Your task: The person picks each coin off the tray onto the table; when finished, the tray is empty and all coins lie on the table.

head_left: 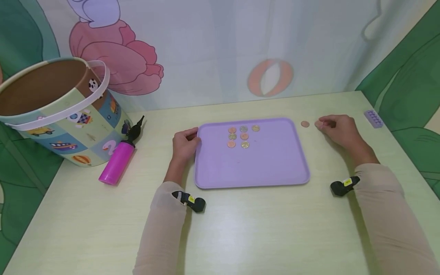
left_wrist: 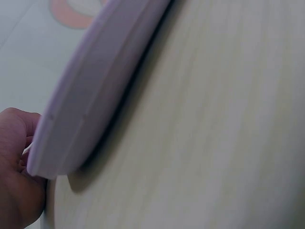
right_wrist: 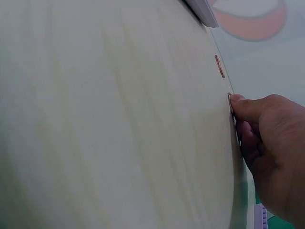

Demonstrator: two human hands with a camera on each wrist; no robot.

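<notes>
A lilac tray [head_left: 220, 172] lies on the table, with several copper, silver and gold-coloured coins [head_left: 245, 144] grouped in its upper middle. My left hand [head_left: 185, 145] grips the tray's left edge, its thumb at the rim; in the left wrist view the fingers are partly hidden behind that rim. To the right of the tray, my right hand [head_left: 338, 130] pinches a coin [right_wrist: 229, 96] at the tips of its thumb and forefinger, low at the tabletop. Between that hand and the tray lies a copper coin [head_left: 304, 124].
A picture-covered bucket [head_left: 86, 133] with a white handle stands at the table's left. Against it leans a magenta air pump [head_left: 118, 162] with a black nozzle. A small purple studded block [head_left: 373, 118] sits near the right edge. A printed curtain [head_left: 206, 57] hangs behind the table.
</notes>
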